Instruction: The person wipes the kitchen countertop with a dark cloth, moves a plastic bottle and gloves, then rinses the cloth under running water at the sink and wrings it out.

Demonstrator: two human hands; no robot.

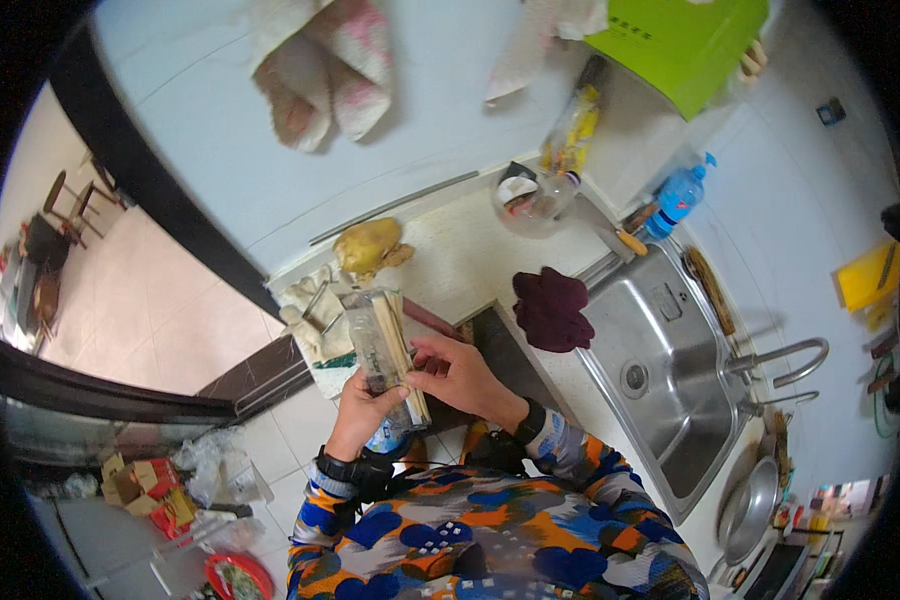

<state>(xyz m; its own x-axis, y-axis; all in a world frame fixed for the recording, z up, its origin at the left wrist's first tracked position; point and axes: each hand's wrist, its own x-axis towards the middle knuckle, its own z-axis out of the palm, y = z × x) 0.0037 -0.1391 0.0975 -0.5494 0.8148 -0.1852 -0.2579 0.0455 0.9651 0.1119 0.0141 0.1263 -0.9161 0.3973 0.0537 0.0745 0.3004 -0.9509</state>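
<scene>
A clear plastic packet holding several long pale sticks is held in front of my body. My left hand grips its lower end, with the thumb across the front. Along the packet's right edge, the thumb and fingers of my right hand pinch the sticks. Behind the packet, on the counter's corner, lie pale cloth work gloves with a metal piece on them. Just above is a knotted yellow plastic bag, its contents hidden. A dark purple cloth rests between the counter and the sink's rim.
A stainless steel sink with a faucet is at the right. A knife lies by its far corner, near a blue pump bottle. Cardboard boxes and a red basin stand at lower left, near a doorway.
</scene>
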